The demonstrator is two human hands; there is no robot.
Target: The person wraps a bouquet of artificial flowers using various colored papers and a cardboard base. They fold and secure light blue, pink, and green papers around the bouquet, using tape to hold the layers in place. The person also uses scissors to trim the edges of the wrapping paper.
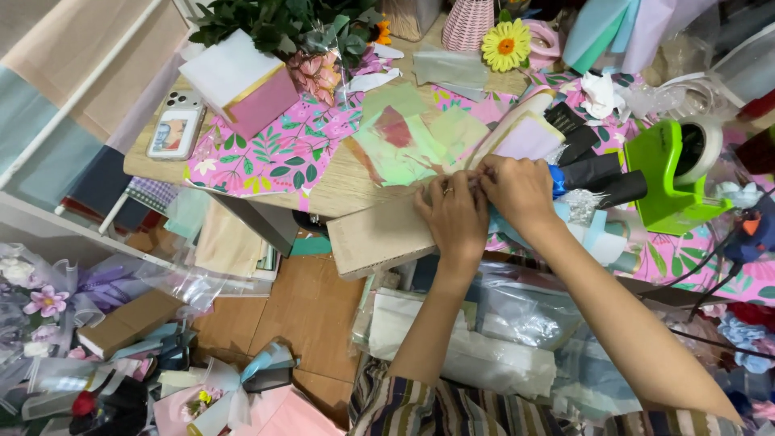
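Pale wrapping paper (529, 133) lies on the table (379, 234) beside my green tape dispenser (666, 173); I see my left hand (456, 214) and right hand (517, 187) pinching its near edge together.

Fingertips of left hand (457, 218) and right hand (517, 190) bunch together mid-frame; whatever they pinch is hidden, grip state unreadable. Pale lilac paper sheet (529, 137) runs under the right hand, lower edge covered. Green plastic tape dispenser (666, 173): tape end too small to tell. Pink woven basket (468, 23) cut off by top edge. White-cased phone (173, 129), upper left: screen picture too small to make out. Wooden tabletop (379, 234) mostly buried under patterned paper.
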